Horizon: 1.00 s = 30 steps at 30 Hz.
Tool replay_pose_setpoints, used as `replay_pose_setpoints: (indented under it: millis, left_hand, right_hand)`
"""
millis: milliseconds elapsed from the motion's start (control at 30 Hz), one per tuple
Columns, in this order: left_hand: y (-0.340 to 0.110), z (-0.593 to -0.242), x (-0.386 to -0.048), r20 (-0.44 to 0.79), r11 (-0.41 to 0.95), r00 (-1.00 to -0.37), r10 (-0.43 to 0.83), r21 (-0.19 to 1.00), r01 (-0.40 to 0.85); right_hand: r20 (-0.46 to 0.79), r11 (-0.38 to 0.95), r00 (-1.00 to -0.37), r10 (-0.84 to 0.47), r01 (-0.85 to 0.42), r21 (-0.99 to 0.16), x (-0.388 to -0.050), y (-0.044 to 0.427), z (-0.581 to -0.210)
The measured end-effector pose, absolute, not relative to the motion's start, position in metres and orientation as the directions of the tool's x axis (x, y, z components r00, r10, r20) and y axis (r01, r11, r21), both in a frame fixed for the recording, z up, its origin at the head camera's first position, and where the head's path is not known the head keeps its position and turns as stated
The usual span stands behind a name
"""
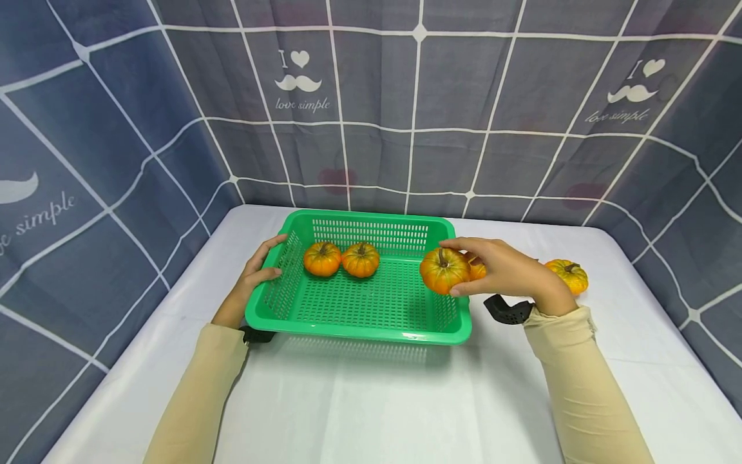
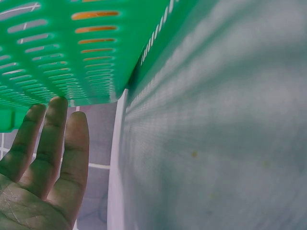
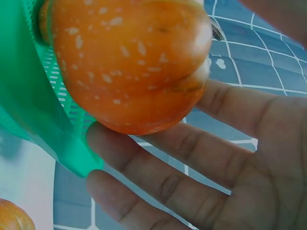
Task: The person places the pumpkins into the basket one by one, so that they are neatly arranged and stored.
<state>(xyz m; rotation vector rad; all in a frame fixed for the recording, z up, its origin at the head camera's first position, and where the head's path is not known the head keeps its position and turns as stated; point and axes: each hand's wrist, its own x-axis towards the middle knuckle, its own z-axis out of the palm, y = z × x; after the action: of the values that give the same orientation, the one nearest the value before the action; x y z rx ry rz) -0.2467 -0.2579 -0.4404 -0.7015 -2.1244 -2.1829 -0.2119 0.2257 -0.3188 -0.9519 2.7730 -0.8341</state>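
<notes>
The left hand (image 1: pixel 255 274) rests at the left end of a green plastic basket (image 1: pixel 359 332), thumb and a fingertip over its rim. Three of its fingers extend straight along the basket's underside in the left wrist view. The right hand (image 1: pixel 498 267) holds a small orange pumpkin (image 1: pixel 443 272) between thumb and fingers above the basket's right end. That pumpkin (image 3: pixel 129 62) fills the upper part of the right wrist view. Two more small pumpkins, one on the left (image 1: pixel 322 259) and one beside it (image 1: pixel 361 260), sit inside the basket.
A pumpkin (image 1: pixel 476 266) is partly hidden behind the right hand. Another yellow-orange pumpkin (image 1: pixel 568 277) lies on the white-covered table (image 1: pixel 371 399) by the right wrist. Dark checked curtains (image 1: pixel 371 96) stand behind and at both sides.
</notes>
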Motion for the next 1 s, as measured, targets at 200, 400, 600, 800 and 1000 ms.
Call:
replay_pose_setpoints:
  millis: [200, 400, 600, 800, 1000]
  left_hand:
    - [-0.258, -0.442, -0.247, 0.349, -0.097, -0.891, 0.291, 0.937, 0.336]
    - [-0.256, -0.443, -0.249, 0.380, -0.113, -0.880, 0.286, 0.925, 0.363]
    - [-0.257, -0.445, -0.252, 0.431, -0.123, -0.853, 0.294, 0.902, 0.413]
    - [-0.258, -0.445, -0.253, 0.448, -0.108, -0.841, 0.303, 0.893, 0.437]
    - [-0.258, -0.444, -0.253, 0.467, -0.076, -0.833, 0.298, 0.881, 0.466]
  right_hand:
    - [0.048, 0.660, -0.809, -0.586, -0.512, -0.550, -0.222, 0.219, -0.319]
    - [0.042, 0.641, -0.788, -0.615, -0.530, -0.555, -0.233, 0.211, -0.319]
    - [0.024, 0.635, -0.779, -0.626, -0.528, -0.564, -0.244, 0.206, -0.322]
    - [0.004, 0.630, -0.774, -0.633, -0.519, -0.578, -0.253, 0.199, -0.326]
    - [-0.022, 0.644, -0.779, -0.626, -0.501, -0.577, -0.262, 0.191, -0.327]
